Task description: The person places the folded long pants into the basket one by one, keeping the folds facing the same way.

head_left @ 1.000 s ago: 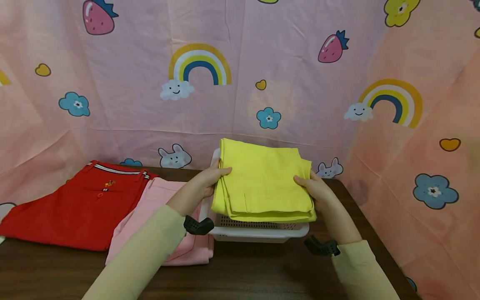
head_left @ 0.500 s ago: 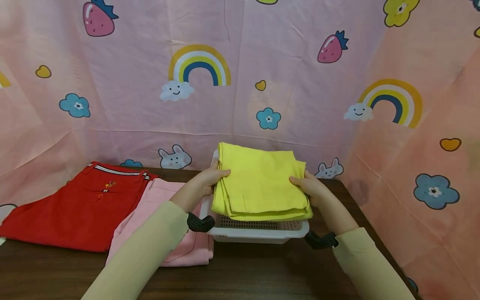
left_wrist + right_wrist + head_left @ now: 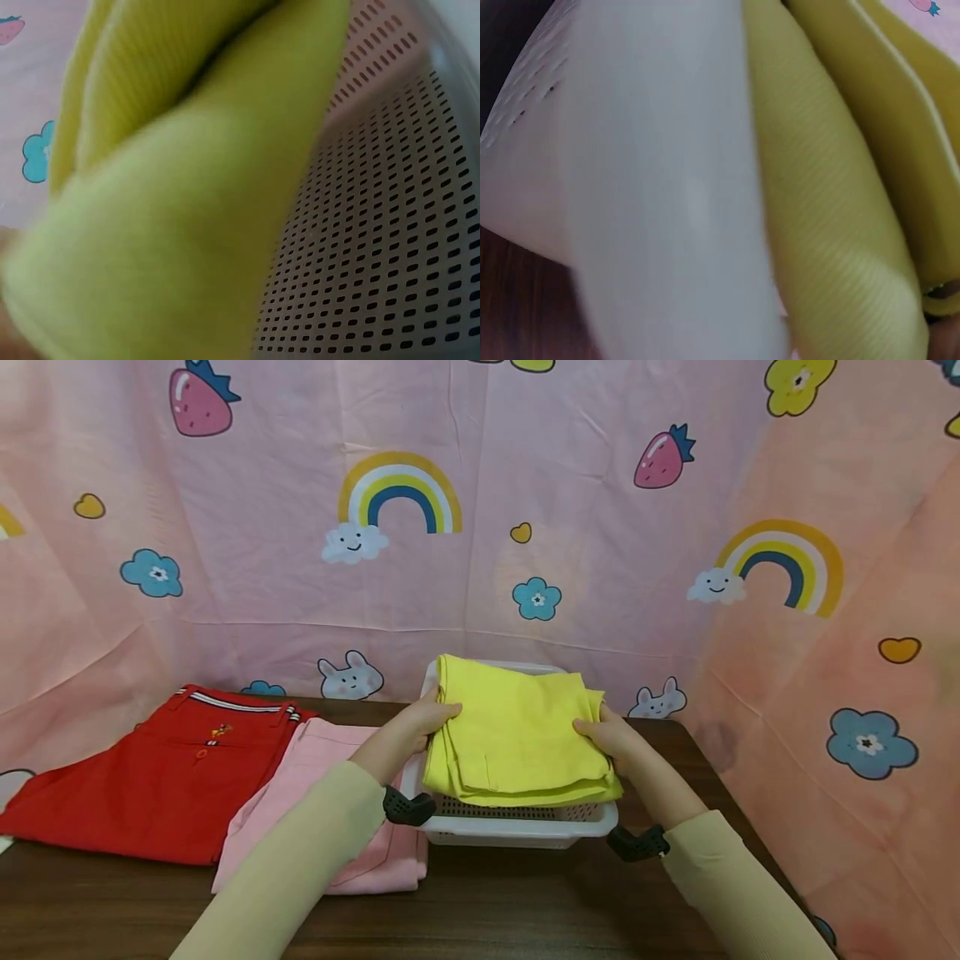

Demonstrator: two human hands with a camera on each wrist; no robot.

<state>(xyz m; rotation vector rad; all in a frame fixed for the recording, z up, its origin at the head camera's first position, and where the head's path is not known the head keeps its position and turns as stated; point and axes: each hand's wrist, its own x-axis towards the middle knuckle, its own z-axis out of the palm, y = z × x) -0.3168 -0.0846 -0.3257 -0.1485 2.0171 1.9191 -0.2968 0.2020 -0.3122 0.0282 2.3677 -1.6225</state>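
A folded yellow garment [image 3: 517, 735] is held over a white perforated basket [image 3: 517, 827] on the dark wooden table. My left hand [image 3: 427, 722] grips the garment's left edge and my right hand [image 3: 607, 735] grips its right edge. The bundle sits low, partly inside the basket. In the left wrist view the yellow garment [image 3: 172, 210] fills the frame beside the basket's perforated wall [image 3: 390, 247]. Blurred and very close in the right wrist view are the yellow garment [image 3: 840, 195] and the basket's white rim [image 3: 652, 180].
Folded pink trousers [image 3: 330, 810] lie just left of the basket, and red shorts [image 3: 157, 777] lie further left. A pink patterned cloth backdrop [image 3: 480, 510] hangs behind and to the right. The table's front [image 3: 480, 910] shows bare dark wood.
Both hands have lowered the yellow garment toward the basket, so the basket's far rim now shows above it.
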